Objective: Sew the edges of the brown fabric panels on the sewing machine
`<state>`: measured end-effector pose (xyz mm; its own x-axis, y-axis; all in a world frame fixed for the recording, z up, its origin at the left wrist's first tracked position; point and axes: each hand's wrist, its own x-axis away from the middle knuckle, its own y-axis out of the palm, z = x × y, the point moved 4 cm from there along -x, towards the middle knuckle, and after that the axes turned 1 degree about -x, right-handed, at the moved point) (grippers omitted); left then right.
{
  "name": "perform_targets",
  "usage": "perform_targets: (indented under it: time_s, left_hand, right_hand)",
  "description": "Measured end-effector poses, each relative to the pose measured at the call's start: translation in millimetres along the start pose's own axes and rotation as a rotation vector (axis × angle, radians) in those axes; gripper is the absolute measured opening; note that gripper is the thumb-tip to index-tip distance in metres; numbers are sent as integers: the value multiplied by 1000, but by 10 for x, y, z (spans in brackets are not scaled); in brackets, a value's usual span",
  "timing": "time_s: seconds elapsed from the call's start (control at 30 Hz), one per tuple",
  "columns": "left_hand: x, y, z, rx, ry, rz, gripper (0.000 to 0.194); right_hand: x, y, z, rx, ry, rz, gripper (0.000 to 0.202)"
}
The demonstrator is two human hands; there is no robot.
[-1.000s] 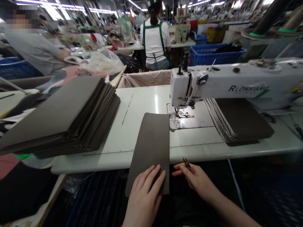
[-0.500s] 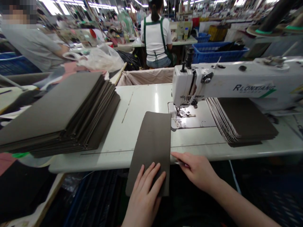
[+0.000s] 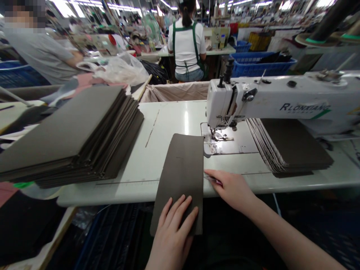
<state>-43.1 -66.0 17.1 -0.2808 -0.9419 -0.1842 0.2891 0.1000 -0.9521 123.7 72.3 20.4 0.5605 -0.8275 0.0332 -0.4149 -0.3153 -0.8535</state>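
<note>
Left hand [image 3: 174, 229] lies spread flat, gripping nothing, on one smooth, matt grey-brown panel [image 3: 182, 165], long and round-cornered, overhanging the front of the glossy tabletop [image 3: 168, 116]; right hand [image 3: 232, 189] pinches one small, blurred tool [image 3: 218, 182] beside it. Two layered stacks [image 3: 70, 127], one each side; one white sewing machine [image 3: 270, 99].

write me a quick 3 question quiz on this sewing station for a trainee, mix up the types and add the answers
1. Multiple choice: what does the left hand lie on?
a) a blue basket
b) a dark panel
c) a plastic bag

2. True or false: the right hand holds a small tool beside the panel's right edge.

3. Fill in: the lettering on the white sewing machine reads ____.

Key: 1. b; 2. true; 3. RLONXIANG
</note>
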Motion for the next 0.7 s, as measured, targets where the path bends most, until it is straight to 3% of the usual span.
perform_targets:
  time_s: [0.13, 0.43, 0.57, 0.7]
  left_hand:
    - [-17, -31, 11, 27, 0, 34, 55]
    - [10, 31, 25, -79, 117, -33, 56]
    - [29, 13, -94, -109, 161, -45, 51]
    - [121, -87, -307, -124, 228, -136, 49]
  right_hand:
    - [-33, -45, 18, -60, 100, 55, 17]
    - [-299, -51, -21, -10, 183, -58, 26]
    - [-395, -68, 14, -36, 168, -62, 25]
    - [-361, -82, 31, -28, 167, -15, 17]
